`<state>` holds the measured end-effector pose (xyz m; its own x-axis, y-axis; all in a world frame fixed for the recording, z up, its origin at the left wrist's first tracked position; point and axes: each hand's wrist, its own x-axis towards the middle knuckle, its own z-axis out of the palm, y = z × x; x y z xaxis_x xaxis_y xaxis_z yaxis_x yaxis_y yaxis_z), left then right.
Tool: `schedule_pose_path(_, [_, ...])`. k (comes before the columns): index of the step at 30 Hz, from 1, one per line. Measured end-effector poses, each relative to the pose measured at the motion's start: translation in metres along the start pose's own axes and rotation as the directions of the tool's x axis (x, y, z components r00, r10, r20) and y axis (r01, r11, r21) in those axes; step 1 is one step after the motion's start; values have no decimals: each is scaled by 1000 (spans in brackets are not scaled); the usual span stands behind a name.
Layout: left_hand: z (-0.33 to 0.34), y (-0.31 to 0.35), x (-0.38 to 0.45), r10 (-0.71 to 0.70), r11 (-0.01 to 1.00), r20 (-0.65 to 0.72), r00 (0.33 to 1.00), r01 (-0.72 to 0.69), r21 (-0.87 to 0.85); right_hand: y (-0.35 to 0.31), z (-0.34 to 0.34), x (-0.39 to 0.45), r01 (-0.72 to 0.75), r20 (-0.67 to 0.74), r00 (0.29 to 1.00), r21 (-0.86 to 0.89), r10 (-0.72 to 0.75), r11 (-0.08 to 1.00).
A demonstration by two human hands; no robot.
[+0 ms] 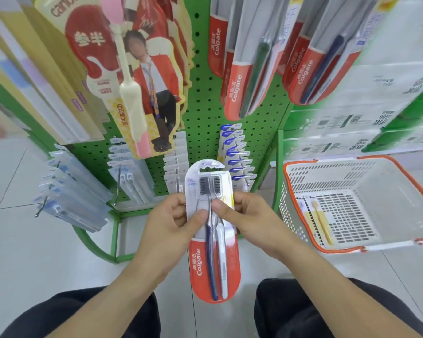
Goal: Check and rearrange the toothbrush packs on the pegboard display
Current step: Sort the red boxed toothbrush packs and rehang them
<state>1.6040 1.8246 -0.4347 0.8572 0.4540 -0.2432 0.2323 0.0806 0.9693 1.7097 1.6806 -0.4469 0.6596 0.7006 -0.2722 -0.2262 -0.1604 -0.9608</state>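
Over glossy white floor tiles [22, 240], before perforated green metal pegboard [205, 113], left hand [171, 223] and right hand [249, 215] pinch glossy red-and-white plastic two-toothbrush blister pack [214, 264]; white slotted plastic basket [352, 181] beside.

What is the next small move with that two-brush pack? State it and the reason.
Probably lift the Colgate twin pack toward the green pegboard and line up its hang slot with a hook. Both the left hand and right hand pinch it off the display, face up, as if already checked.
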Motion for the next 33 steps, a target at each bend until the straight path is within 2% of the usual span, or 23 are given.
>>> schedule_pose_path(3, [0, 0, 1, -32, 999, -9, 999, 31, -38, -3, -1, -1, 14, -13, 1000, -4, -14, 1000])
schedule_pose_path(7, [3, -1, 1, -165, 985, 163, 973, 172, -32, -3, -4, 0, 66, -134, 989, -27, -69, 997])
schedule_pose_path(8, [3, -1, 1, -167, 985, 175, 970, 173, -20, -3, -5, 0, 62, -142, 988, -19, -64, 998])
schedule_pose_path(11, [3, 0, 4, -97, 995, 74, 993, 97, 10, -3, -6, 0, 33, -62, 998, -8, -34, 999])
schedule_pose_path(14, [4, 0, 5, -94, 995, 25, 995, 95, -32, -4, -7, -3, 16, 12, 1000, -92, -15, 996])
schedule_pose_path(19, [6, -10, 2, -179, 982, 203, 963, 160, 104, 0, -8, -4, 14, -93, 995, -117, -25, 993])
schedule_pose_path(24, [6, -12, 1, -146, 988, 127, 981, 137, 75, -2, -12, -4, -15, -26, 1000, -69, 13, 998])
schedule_pose_path(27, [3, -12, 3, -135, 985, 182, 974, 112, 132, -1, -12, -3, -2, -49, 999, -69, -1, 998])
schedule_pose_path(30, [-3, -14, 4, -169, 977, 258, 951, 127, 172, -2, -11, -1, -10, -97, 995, 18, 12, 1000])
schedule_pose_path(33, [-7, -17, 4, -140, 981, 210, 968, 107, 160, -9, -11, -2, -19, -44, 999, 21, 20, 1000])
